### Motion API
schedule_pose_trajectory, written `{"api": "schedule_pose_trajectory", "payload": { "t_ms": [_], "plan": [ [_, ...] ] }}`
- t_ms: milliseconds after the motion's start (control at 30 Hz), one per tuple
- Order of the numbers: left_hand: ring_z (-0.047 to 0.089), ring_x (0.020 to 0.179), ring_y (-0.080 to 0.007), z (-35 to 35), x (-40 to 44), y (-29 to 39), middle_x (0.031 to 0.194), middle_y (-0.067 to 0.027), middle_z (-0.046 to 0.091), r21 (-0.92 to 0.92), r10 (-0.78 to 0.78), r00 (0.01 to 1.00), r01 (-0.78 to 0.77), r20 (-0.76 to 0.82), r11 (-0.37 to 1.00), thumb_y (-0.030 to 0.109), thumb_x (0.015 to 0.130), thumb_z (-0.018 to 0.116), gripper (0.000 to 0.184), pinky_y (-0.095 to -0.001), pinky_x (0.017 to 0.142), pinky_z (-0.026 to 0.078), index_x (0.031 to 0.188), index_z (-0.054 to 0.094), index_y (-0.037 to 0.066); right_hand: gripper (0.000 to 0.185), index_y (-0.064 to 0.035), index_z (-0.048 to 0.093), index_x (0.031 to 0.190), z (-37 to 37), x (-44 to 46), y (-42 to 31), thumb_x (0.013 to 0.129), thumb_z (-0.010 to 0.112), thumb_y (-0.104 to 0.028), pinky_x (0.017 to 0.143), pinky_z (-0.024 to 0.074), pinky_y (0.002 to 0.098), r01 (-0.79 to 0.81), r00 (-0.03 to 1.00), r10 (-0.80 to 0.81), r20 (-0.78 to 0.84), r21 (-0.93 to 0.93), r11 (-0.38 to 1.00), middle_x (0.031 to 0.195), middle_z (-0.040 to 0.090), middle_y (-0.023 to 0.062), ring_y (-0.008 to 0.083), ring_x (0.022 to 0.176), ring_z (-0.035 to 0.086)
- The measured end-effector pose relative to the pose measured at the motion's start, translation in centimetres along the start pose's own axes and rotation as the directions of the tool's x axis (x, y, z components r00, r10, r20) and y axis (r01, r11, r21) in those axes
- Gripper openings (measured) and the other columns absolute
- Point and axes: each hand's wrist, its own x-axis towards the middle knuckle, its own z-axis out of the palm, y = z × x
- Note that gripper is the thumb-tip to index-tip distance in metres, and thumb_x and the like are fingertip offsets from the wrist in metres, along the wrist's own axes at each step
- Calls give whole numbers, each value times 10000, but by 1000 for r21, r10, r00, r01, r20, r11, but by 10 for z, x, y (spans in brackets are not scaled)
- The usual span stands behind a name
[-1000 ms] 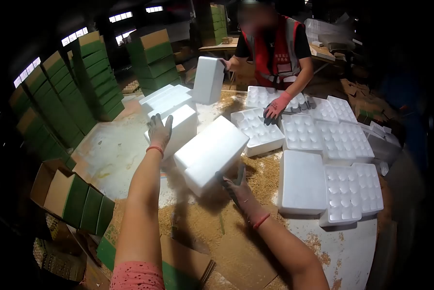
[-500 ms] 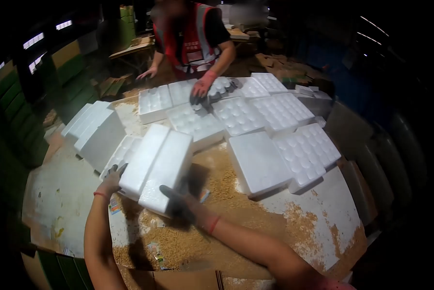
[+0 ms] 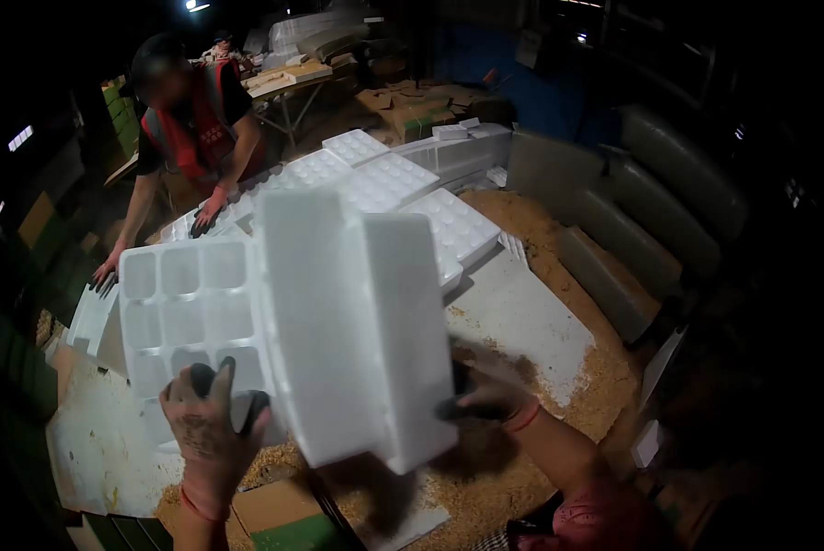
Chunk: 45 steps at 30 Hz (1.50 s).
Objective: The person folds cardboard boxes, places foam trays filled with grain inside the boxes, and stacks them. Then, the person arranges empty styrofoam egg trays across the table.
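Observation:
A stack of white foam trays (image 3: 325, 321) is held tilted up between my hands, close to the camera. Its left face shows square compartments (image 3: 180, 317). My left hand (image 3: 212, 427), in a dark-tipped glove, presses its bent fingers into the lower compartments. My right hand (image 3: 490, 399) grips the lower right side of the stack, its fingertips partly hidden in shadow. Behind the stack, more foam trays with round hollows (image 3: 384, 182) lie on the table, some of them covered by the stack.
Across the table a co-worker in a red vest (image 3: 201, 138) leans with both hands on foam trays. Yellowish crumbs (image 3: 559, 275) cover parts of the white board (image 3: 522, 312). Grey curved panels (image 3: 614, 266) stand at the right, and a cardboard box (image 3: 279, 514) is below.
The foam stack has been lifted and turned, so its compartments now face me. My left hand has moved onto that face. The view has swung right, and the co-worker appears farther left.

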Motion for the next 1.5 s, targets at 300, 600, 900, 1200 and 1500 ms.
{"api": "schedule_pose_trajectory", "payload": {
  "t_ms": [300, 600, 900, 1200, 1500],
  "plan": [
    [551, 924, -303, 93, -31, 313, 979, -170, 550, -314, -18, 935, 138, 355, 939, 502, 710, 711, 632, -441, 824, 390, 1097, 595, 16, 631, -15, 327, 1439, -317, -224, -34, 901, 606, -194, 995, 435, 338, -201, 908, 212, -361, 68, 977, 1392, 450, 109, 223, 1193, 516],
    [297, 1293, -428, 138, -79, 350, 1335, -245, 363, -427, 109, 917, 71, 383, 902, 496, 679, 752, 803, -576, 1077, 210, 1337, 482, 124, 657, -187, 354, 1435, -247, -164, -99, 870, 592, -423, 1078, 297, 488, 41, 987, -144, 76, -972, -232, 1415, 385, 217, 385, 1303, 363],
    [323, 1272, -478, 181, -50, 361, 1321, -263, 395, -538, -85, 974, 187, 209, 822, 266, 716, 697, 657, -535, 1045, 322, 1309, 464, 105, 837, -57, 232, 1446, -239, -108, -64, 820, 643, -430, 846, 491, 491, -266, 962, -40, -271, -958, 106, 1303, 412, 362, 498, 998, 568],
    [328, 1283, -474, 182, -43, 246, 1395, -288, 337, -286, -195, 961, 247, 198, 926, 189, 688, 706, 669, -520, 1075, 296, 1315, 492, 95, 737, -7, 303, 1425, -201, -49, 15, 804, 604, -265, 900, 474, 415, -252, 967, 20, -255, -963, -98, 1356, 422, 249, 377, 1067, 537],
    [299, 1324, -437, 154, -20, 224, 1404, -282, 316, -526, -362, 921, 381, 144, 760, 62, 728, 647, 666, -467, 1097, 287, 1358, 432, 48, 724, 3, 319, 1411, -256, -101, -28, 863, 595, -381, 1081, 198, 596, -303, 867, -462, -186, -933, -193, 1414, 322, 297, 464, 1311, 291]
  ]
}}
